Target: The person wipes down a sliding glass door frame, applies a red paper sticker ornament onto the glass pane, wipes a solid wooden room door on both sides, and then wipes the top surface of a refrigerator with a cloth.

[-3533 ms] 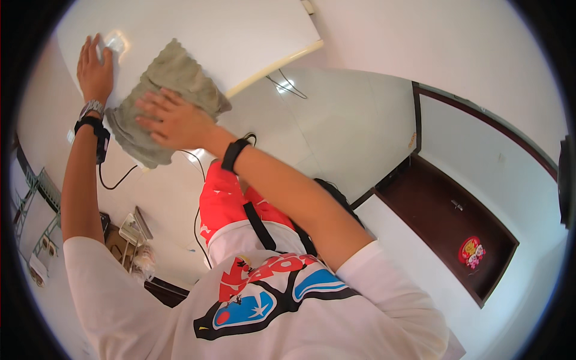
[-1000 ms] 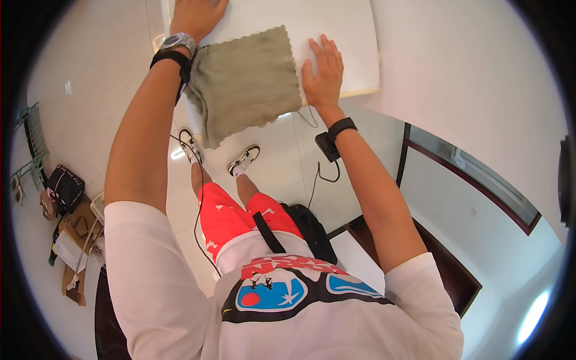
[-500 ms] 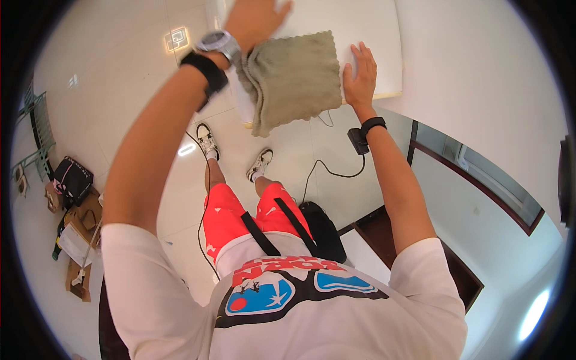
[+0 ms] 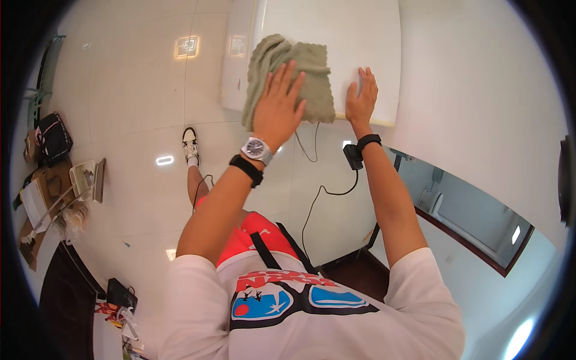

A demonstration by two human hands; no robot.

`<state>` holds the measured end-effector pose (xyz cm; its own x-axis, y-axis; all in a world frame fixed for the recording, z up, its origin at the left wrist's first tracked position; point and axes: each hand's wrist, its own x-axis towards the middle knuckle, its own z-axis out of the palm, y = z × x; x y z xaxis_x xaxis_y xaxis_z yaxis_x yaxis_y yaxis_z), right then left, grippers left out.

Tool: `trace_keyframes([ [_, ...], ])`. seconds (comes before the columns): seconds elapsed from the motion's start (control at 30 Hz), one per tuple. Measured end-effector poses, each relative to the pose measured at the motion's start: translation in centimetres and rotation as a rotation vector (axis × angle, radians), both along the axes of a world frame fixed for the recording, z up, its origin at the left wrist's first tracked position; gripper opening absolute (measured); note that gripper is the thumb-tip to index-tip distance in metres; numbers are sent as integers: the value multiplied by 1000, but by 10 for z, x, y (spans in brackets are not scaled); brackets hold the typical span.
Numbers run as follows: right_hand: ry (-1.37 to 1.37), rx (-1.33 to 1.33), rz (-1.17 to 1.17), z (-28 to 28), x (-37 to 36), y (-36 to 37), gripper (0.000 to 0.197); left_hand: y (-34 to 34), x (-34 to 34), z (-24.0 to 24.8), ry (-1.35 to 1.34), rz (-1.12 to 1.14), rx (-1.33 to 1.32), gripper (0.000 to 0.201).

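Observation:
An olive-green cloth (image 4: 315, 78) with a scalloped edge lies on a white tabletop (image 4: 336, 21), bunched into folds on its left side. My left hand (image 4: 279, 108) rests flat on the cloth, fingers stretched out and a little apart. To the right of the cloth, my right hand (image 4: 361, 99) is on the white surface near its front edge, fingers extended and thumb apart, holding nothing. A silver watch and a black band are on my left wrist. On my right wrist is a black strap with a small black box (image 4: 353, 157) and a cable.
The black cable (image 4: 324, 189) hangs from my right wrist toward my waist. Bags and boxes (image 4: 45, 186) stand along the wall at the left. A white wall (image 4: 468, 72) rises right of the table. Below it is a dark-framed opening (image 4: 474, 210).
My left hand has come down and nearer onto the cloth, whose left part is now more bunched. My right hand stays beside the cloth. My view and stance have shifted.

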<state>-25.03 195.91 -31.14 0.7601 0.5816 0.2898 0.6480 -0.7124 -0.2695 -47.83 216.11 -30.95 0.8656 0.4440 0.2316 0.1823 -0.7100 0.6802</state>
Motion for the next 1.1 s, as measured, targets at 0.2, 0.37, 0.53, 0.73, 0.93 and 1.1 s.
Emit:
trace_keyframes([
  [0.2,-19,-10,5,-3,2,2,54,24,-28,5,212,201,44,76],
  [0.37,2,-25,-11,2,-3,0,55,33,-16,7,94,168,-150,80],
  [0.53,50,-43,-13,9,-10,-7,55,46,11,1,140,197,-201,84],
  [0.73,77,-59,-33,8,9,13,56,126,112,-31,-4,240,-139,91],
  [0.93,93,-19,-64,3,19,12,58,237,227,-72,-197,197,-167,77],
  [1.1,94,9,-67,-10,21,-18,57,284,315,-87,-89,68,64,57],
])
